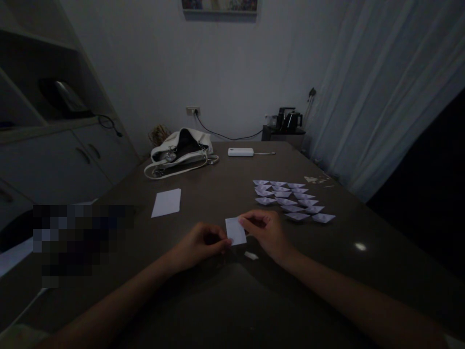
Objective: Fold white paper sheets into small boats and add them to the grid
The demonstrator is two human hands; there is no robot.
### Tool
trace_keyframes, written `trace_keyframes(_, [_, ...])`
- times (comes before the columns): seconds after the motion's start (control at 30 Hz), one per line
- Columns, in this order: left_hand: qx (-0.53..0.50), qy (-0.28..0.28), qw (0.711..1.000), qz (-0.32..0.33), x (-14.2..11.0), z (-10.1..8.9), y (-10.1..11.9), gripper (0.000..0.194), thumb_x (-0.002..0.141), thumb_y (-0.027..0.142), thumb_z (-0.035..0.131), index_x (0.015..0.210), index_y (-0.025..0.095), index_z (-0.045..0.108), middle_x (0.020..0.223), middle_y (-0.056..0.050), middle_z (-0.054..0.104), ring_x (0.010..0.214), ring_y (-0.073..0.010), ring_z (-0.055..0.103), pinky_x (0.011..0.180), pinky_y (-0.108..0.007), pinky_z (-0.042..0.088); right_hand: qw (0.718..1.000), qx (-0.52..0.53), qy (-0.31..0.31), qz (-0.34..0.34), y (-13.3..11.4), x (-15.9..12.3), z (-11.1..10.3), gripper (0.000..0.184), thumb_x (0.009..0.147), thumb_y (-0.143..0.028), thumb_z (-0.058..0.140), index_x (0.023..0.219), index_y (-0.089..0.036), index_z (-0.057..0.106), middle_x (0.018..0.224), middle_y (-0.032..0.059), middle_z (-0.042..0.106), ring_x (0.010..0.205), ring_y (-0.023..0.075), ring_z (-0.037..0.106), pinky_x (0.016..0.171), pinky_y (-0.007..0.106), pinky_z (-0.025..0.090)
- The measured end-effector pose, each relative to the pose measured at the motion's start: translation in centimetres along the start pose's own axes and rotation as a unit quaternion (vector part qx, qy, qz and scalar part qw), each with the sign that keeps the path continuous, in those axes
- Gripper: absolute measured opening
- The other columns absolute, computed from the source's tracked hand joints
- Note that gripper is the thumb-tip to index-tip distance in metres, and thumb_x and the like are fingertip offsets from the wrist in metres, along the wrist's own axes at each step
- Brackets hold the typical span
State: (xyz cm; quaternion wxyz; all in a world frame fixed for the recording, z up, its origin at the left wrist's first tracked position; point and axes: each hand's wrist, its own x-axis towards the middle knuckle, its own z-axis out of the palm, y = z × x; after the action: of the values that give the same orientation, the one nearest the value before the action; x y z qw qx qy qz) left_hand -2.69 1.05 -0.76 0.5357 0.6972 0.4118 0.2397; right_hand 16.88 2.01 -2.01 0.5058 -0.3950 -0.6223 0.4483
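Observation:
A small white piece of paper [236, 232] is held up over the dark table between my two hands. My left hand [203, 242] pinches its lower left corner between thumb and fingers. At its upper right edge, my right hand [267, 232] grips it the same way. Just below the right hand a small white paper scrap [251, 255] lies on the tabletop. Several folded paper boats [286, 201] stand in loose rows beyond the right hand. To the left, past the left hand, lies a stack of white paper sheets [166, 202].
A white handbag [181, 151] sits at the back left of the table [232, 184]. Near the far edge lies a white power bank [240, 152] with a short cable. Torn paper bits [315, 180] are scattered at the right edge. A black kettle [291, 120] stands behind, by the curtain.

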Motion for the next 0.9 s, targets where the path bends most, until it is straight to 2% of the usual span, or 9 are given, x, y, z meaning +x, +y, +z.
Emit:
trace_keyframes(0.17, [-0.01, 0.002, 1.0, 0.003, -0.07, -0.08, 0.0, 0.032, 0.078, 0.041, 0.066, 0.069, 0.012, 0.059, 0.063, 0.0, 0.06, 0.057, -0.0097, 0.053, 0.053, -0.019, 0.039, 1.0, 0.003, -0.005, 0.002, -0.26, -0.11, 0.05, 0.015, 0.077, -0.03, 0.064, 0.075, -0.016, 0.07, 0.071, 0.0035, 0.069, 0.063, 0.0138, 0.062, 0.058, 0.025, 0.048])
trace_keyframes(0.57, [-0.011, -0.01, 1.0, 0.024, -0.25, -0.14, 0.77, 0.027, 0.081, 0.036, 0.063, 0.071, 0.011, 0.059, 0.067, -0.002, 0.062, 0.062, -0.0107, 0.055, 0.059, -0.02, 0.042, 1.0, 0.023, 0.001, 0.002, -0.38, -0.2, 0.1, 0.017, 0.076, -0.033, 0.064, 0.074, -0.016, 0.068, 0.069, 0.0026, 0.067, 0.064, 0.0133, 0.061, 0.059, 0.025, 0.048])
trace_keyframes(0.7, [0.007, -0.021, 1.0, 0.012, -0.42, -0.12, 0.93, 0.03, 0.081, 0.039, 0.063, 0.071, 0.011, 0.059, 0.066, -0.002, 0.062, 0.059, -0.0109, 0.054, 0.055, -0.021, 0.041, 0.997, 0.03, -0.065, 0.039, -0.59, -0.44, 0.2, 0.022, 0.072, -0.032, 0.069, 0.087, -0.017, 0.065, 0.078, 0.0027, 0.066, 0.067, 0.013, 0.06, 0.061, 0.025, 0.048])
trace_keyframes(0.8, [0.023, -0.024, 0.999, 0.002, -0.48, 0.07, 0.82, 0.029, 0.079, 0.04, 0.064, 0.074, 0.012, 0.061, 0.064, -0.001, 0.061, 0.058, -0.0112, 0.054, 0.055, -0.021, 0.041, 0.988, 0.013, -0.136, 0.074, -0.43, -0.63, 0.3, 0.023, 0.067, -0.032, 0.074, 0.078, -0.015, 0.062, 0.07, 0.0001, 0.061, 0.061, 0.0112, 0.056, 0.057, 0.023, 0.045])
trace_keyframes(0.9, [0.029, -0.025, 0.999, 0.01, -0.48, 0.27, 0.53, 0.026, 0.077, 0.039, 0.064, 0.075, 0.013, 0.061, 0.063, 0.0, 0.06, 0.059, -0.0116, 0.054, 0.056, -0.021, 0.042, 0.983, -0.003, -0.164, 0.083, -0.03, -0.74, 0.35, 0.024, 0.067, -0.033, 0.074, 0.069, -0.015, 0.059, 0.061, -0.0028, 0.054, 0.056, 0.009, 0.05, 0.052, 0.02, 0.039])
